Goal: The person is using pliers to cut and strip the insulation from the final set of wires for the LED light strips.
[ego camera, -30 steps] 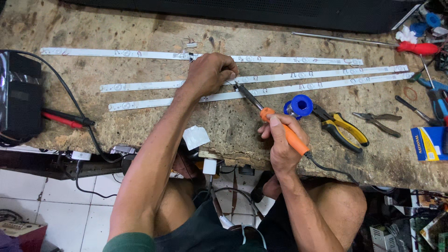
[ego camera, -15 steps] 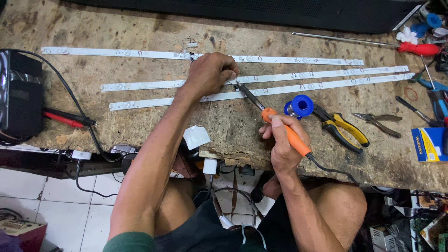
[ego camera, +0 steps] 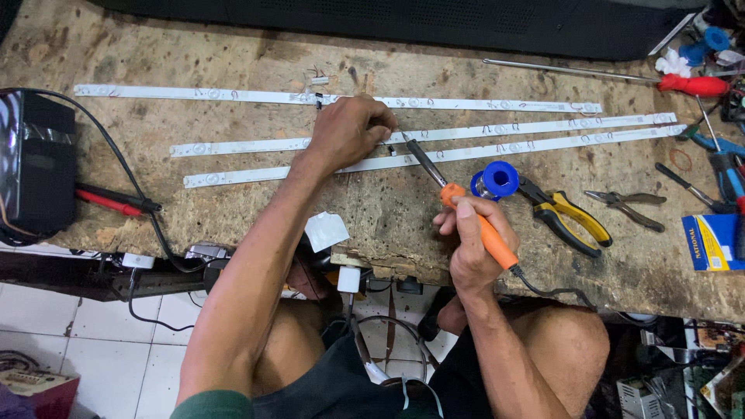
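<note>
An orange-handled soldering iron (ego camera: 475, 221) with a thin dark metal tip is gripped by the right hand (ego camera: 472, 240) above the near edge of the rough, pitted table (ego camera: 233, 209). Its tip is set on the middle of three long, flat white strips (ego camera: 481, 132), where the left hand (ego camera: 351, 130) is pressed with fingers curled. A blue spool (ego camera: 497, 180) and yellow-handled pliers (ego camera: 566, 217) are seen just beside the iron.

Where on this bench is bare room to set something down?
Bare wood lies between the black meter and the left hand, below the LED strips, and along the top edge. The right end, around the pliers and red screwdriver, is crowded.
</note>
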